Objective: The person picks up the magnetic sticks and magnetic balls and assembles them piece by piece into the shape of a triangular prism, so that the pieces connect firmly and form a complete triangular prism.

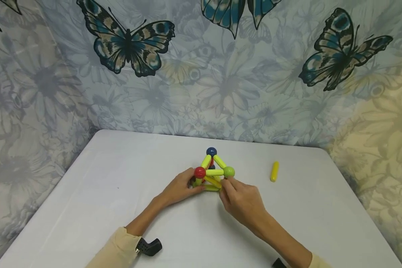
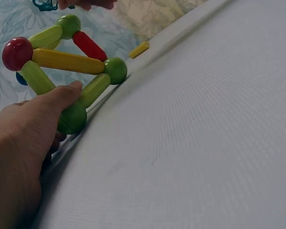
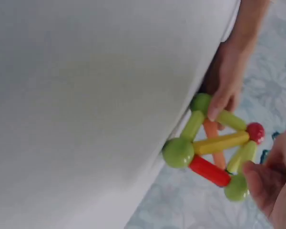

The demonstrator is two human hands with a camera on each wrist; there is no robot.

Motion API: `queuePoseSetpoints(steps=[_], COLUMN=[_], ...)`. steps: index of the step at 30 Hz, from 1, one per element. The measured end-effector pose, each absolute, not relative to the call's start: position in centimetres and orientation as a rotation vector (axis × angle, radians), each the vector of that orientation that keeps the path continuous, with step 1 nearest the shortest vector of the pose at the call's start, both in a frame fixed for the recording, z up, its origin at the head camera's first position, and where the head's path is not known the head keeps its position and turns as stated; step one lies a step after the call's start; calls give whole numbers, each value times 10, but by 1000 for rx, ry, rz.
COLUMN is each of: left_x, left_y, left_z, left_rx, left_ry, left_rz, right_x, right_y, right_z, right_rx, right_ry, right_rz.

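A toy frame of coloured balls and rods [image 1: 214, 172] stands on the table, with a blue ball [image 1: 211, 152] at its far top. My left hand [image 1: 181, 188] grips its lower left corner; in the left wrist view the thumb lies along a yellow-green rod [image 2: 95, 90] beside a green ball [image 2: 72, 119]. My right hand [image 1: 242, 201] is by the right side, fingers loosely curled, close to the upper green ball [image 3: 236, 188]. The left wrist view shows a gap between that hand and the ball. A red rod [image 3: 209, 171] joins this ball to a lower green ball [image 3: 178, 152].
A loose yellow rod [image 1: 274, 171] lies on the white table [image 1: 120, 160], right of the frame. Behind the table rises a wall [image 1: 221, 93] printed with butterflies and flowers. A black device [image 1: 149, 247] sits at the left wrist.
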State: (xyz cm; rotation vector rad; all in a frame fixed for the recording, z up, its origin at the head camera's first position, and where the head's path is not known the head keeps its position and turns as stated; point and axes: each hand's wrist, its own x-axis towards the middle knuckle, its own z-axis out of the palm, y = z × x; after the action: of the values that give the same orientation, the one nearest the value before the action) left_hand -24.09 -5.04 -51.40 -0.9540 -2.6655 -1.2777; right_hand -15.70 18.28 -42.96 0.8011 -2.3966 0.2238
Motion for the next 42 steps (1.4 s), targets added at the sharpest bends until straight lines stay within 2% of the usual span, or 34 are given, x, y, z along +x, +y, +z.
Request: queuePoseSetpoints(steps=[5,7,12,17,20,22,27,29,34,42], left_x=[-240,-241,-240,-235,-233,-234,-237,-238,-238,-239], left_y=[-47,-47,-45,-44,-44,-44,-42,-42,-43,-42], left_z=[-515,-516,-515,-515,-514,-514,-516,-517,-518,-518], left_rx=[-758,-684,-728,-1012,-1062,-1031,-957,-955,-955,-951], left_ry=[-2574,-2549,-2562,-2608,-2586,-2574,-2576,-2580,-2583,-2543], left_rz=[-1293,-1303,-1320,-1147,-1066,-1107,-1217,-1238,-1293,-1339], right_x=[-170,-180,-187,-176,-172,-174,-186,-192,-200,-198], right_y=[202,208,215,208,214,227,282,302,332,333], right_z=[-428,-432,-440,-434,-425,-418,-408,-411,-429,-430], right_rx=[562,546,750,1064,1130,994,421,303,296,266], right_ry=[-2666,-2838,-3048,-3135,-3122,-3086,-3088,-3140,-3187,-3217], right_rz=[642,855,1147,1112,1054,951,479,328,214,301])
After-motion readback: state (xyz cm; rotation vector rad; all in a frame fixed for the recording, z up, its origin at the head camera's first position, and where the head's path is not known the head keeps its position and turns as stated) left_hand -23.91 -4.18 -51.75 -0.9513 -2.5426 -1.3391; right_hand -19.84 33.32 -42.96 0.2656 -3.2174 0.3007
